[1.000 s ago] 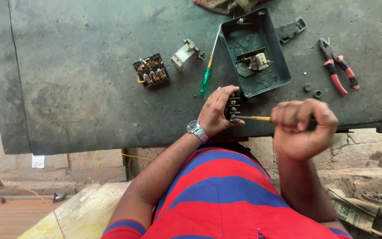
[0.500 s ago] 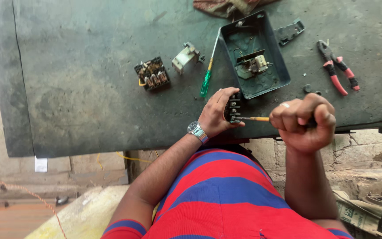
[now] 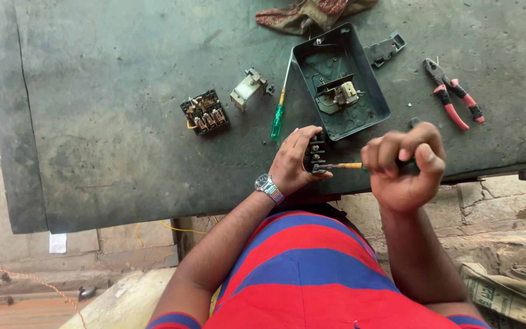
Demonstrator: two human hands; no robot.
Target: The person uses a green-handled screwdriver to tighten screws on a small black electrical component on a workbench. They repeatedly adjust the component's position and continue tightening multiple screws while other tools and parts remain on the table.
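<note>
Terminal block (image 3: 315, 153), black with a row of screws, sits at the near edge of the table (image 3: 123, 152), where my left hand (image 3: 293, 159) clamps it, fingers curled over its top and thumb under, so it cannot twist while I work on it. My right hand (image 3: 404, 163) is closed in a fist around the handle of a yellow-shafted screwdriver (image 3: 343, 165), held level with its tip set into the side of the block; the full-fist grip gives me turning force, and keeping the work at the table's edge lets both forearms come in from below. A steel watch (image 3: 269, 186) rides my left wrist.

Other parts lie spread out within reach. A dark metal switch box (image 3: 369, 106) lies open just beyond my hands, a small mechanism (image 3: 337, 94) fixed inside it. A green-handled screwdriver (image 3: 279, 109) lies alongside the box's left wall. Farther left rest a second black block with copper contacts (image 3: 205, 113) and a small pale metal part (image 3: 248, 89). Toward the right edge lie red-handled pliers (image 3: 455, 94), and a black plastic piece (image 3: 386, 50) sits beside the box's far corner. A patterned cloth (image 3: 305, 13) is bunched at the far edge.
</note>
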